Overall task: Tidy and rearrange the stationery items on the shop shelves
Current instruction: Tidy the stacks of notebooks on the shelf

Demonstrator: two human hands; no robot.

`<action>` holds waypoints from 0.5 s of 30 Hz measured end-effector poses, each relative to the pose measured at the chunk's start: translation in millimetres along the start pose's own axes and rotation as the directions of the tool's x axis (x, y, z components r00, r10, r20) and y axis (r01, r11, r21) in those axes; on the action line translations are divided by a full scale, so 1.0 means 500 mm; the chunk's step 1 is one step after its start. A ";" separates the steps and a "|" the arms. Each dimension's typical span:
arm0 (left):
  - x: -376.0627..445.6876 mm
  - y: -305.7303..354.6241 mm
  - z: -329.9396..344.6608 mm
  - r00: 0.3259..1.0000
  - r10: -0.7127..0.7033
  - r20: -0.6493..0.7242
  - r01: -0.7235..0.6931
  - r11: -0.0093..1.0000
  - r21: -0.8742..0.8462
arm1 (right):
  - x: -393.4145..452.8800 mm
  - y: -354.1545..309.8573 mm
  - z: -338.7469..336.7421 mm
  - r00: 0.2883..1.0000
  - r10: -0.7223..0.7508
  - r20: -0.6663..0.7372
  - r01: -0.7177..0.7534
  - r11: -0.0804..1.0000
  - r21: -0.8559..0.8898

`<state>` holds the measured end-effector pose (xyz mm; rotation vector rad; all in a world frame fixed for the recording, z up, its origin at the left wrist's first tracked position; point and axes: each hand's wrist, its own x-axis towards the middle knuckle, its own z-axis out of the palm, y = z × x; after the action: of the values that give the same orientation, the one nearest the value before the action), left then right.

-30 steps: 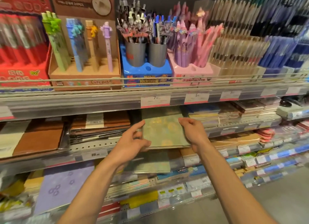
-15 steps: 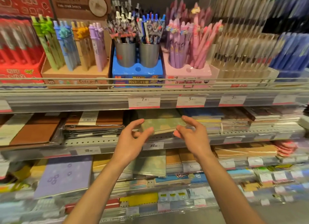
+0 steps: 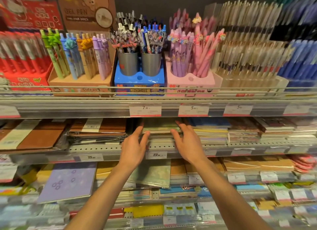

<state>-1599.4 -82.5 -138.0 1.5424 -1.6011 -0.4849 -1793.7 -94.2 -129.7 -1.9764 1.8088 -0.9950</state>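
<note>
The green notebook [image 3: 160,127] lies on top of its stack on the second shelf, at the middle of the frame, just under the price tag [image 3: 145,109] reading "7.90". In the head view we see our left hand [image 3: 133,149] at the stack's left edge and our right hand [image 3: 187,144] at its right edge, both with fingers straight and spread, touching the stack and gripping nothing. Below them a shelf label [image 3: 156,155] reads "22", and further left another label [image 3: 91,157] reads "15". In the upper left, a brown display box [image 3: 85,12] says "GEL PEN", and its front strip [image 3: 89,89] reads "Cute pe", the rest blurred. A tag [image 3: 193,108] right of centre reads "5". Motion blur hides the other writing.
</note>
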 end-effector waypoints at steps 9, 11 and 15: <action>0.018 0.002 0.020 0.998 -0.027 -0.056 0.029 0.999 0.035 | 0.014 0.014 0.021 0.999 0.038 0.016 -0.037 0.997 -0.062; 0.020 -0.003 0.024 0.997 -0.050 -0.055 0.051 0.999 0.016 | 0.016 0.013 0.024 0.999 0.037 0.014 -0.035 0.996 -0.077; 0.025 -0.008 0.028 0.995 -0.065 -0.078 0.067 0.998 0.023 | 0.023 0.011 0.018 1.000 0.023 0.011 -0.021 0.990 -0.138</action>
<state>-1606.3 -98.7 -145.2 1.6179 -1.5067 -0.4364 -1792.1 -108.4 -136.3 -2.0324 1.9361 -0.8702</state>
